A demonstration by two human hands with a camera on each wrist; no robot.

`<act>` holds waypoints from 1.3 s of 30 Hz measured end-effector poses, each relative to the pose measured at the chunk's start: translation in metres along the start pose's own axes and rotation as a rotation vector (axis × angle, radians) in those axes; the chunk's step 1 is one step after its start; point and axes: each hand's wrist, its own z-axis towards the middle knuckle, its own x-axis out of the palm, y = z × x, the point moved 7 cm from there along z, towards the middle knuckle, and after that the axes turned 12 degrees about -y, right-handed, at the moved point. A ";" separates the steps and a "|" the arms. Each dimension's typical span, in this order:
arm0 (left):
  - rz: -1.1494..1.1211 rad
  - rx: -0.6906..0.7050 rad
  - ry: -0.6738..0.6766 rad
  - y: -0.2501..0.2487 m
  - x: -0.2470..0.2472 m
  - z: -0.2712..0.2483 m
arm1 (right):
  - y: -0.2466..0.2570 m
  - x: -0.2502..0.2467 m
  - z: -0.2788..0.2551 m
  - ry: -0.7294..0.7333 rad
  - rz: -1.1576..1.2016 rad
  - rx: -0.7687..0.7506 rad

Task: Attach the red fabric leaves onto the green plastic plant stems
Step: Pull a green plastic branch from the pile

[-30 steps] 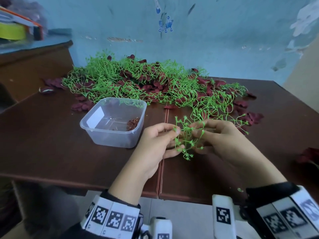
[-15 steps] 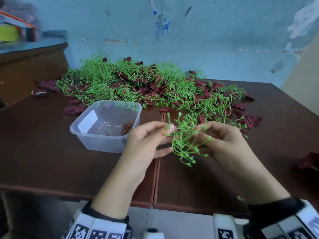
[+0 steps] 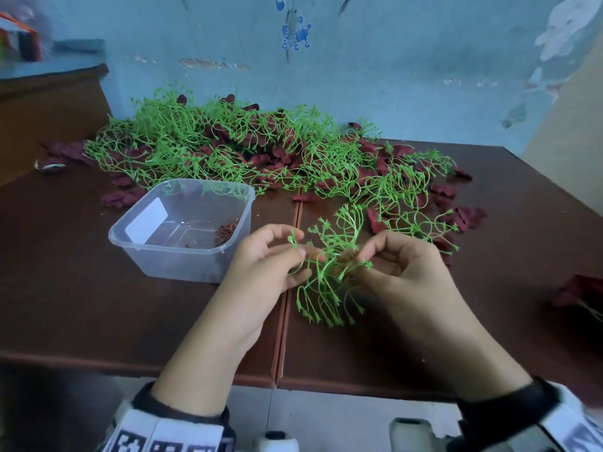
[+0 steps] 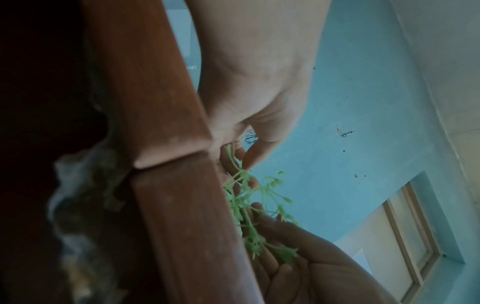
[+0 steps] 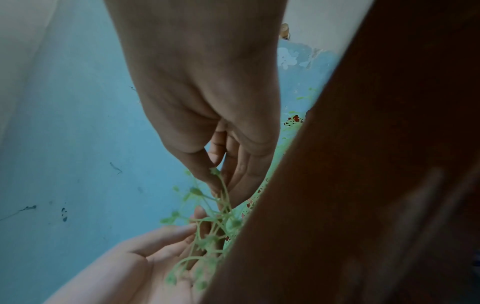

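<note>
Two hands, left hand [image 3: 264, 265] and right hand [image 3: 404, 272], pinch one green stem cluster [image 3: 329, 272]. One clear tub [image 3: 182, 230] sits at ten o'clock on the desk [image 3: 81, 305].

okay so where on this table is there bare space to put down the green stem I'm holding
Bare wood lies on the table left of the plastic tub, along the near edge under your left hand and right hand, and at the right between the stem pile and the loose red leaves. The back is crowded. The green stem fits nearest.
</note>
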 end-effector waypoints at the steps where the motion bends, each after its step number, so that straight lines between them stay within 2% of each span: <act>1: 0.022 0.004 0.005 0.000 0.000 0.000 | 0.000 0.002 -0.001 0.007 0.010 0.005; 5: 0.101 0.017 0.113 -0.002 0.005 -0.005 | -0.001 0.007 -0.002 0.002 0.110 0.067; 8: 0.191 0.005 0.171 0.000 0.006 -0.010 | -0.006 0.010 -0.001 -0.003 0.081 0.127; 10: 0.240 -0.011 0.145 0.004 0.003 -0.009 | -0.013 0.011 0.002 0.000 -0.024 0.163; 14: 0.216 -0.042 0.100 0.008 0.002 -0.007 | -0.009 0.012 0.007 0.023 -0.214 0.099; 25: 0.075 -0.063 0.060 0.006 0.000 -0.005 | -0.008 0.006 0.007 -0.038 -0.222 0.065; 31: 0.052 0.008 0.049 0.001 -0.001 -0.006 | -0.011 0.007 0.006 -0.058 0.075 0.205; 39: -0.055 0.020 0.157 -0.006 0.005 -0.010 | -0.014 0.010 0.000 -0.025 0.375 0.418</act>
